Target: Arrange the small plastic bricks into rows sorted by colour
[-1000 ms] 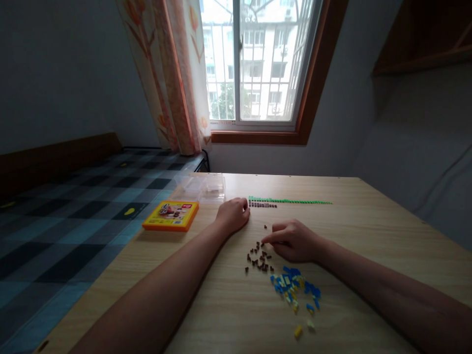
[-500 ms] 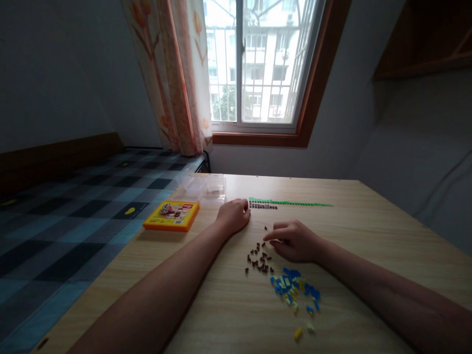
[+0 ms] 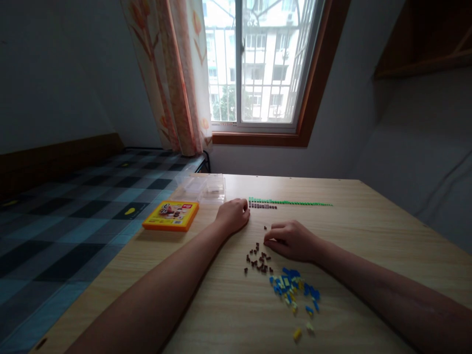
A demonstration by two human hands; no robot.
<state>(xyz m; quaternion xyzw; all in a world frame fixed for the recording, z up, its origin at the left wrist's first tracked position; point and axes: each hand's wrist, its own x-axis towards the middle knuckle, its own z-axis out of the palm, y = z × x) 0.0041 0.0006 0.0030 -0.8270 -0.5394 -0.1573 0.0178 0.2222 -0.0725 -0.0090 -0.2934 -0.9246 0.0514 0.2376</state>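
My left hand (image 3: 234, 215) rests on the table with curled fingers, beside the left end of the rows; what is inside its fingers, if anything, is hidden. Two rows of tiny bricks run to the right from it: a long green row (image 3: 287, 202) and a shorter dark brown row (image 3: 262, 207). Over the table my right hand (image 3: 289, 239) pinches a small brown brick (image 3: 264, 243) between thumb and finger, mostly covered by the fingertips. Loose brown bricks (image 3: 262, 268) lie scattered just below it, and one single brown brick (image 3: 265, 227) sits above its fingertips.
A pile of blue and yellow bricks (image 3: 291, 282) lies nearer to me, with a yellow brick (image 3: 297, 335) apart from it. At the left stand an orange-yellow box (image 3: 171, 215) and a clear plastic case (image 3: 215, 189). A bed (image 3: 110, 211) adjoins the table's left side.
The thumb and finger of my right hand have closed together at the brown brick, which was in the open beside the fingertips before. My left hand stays in place.
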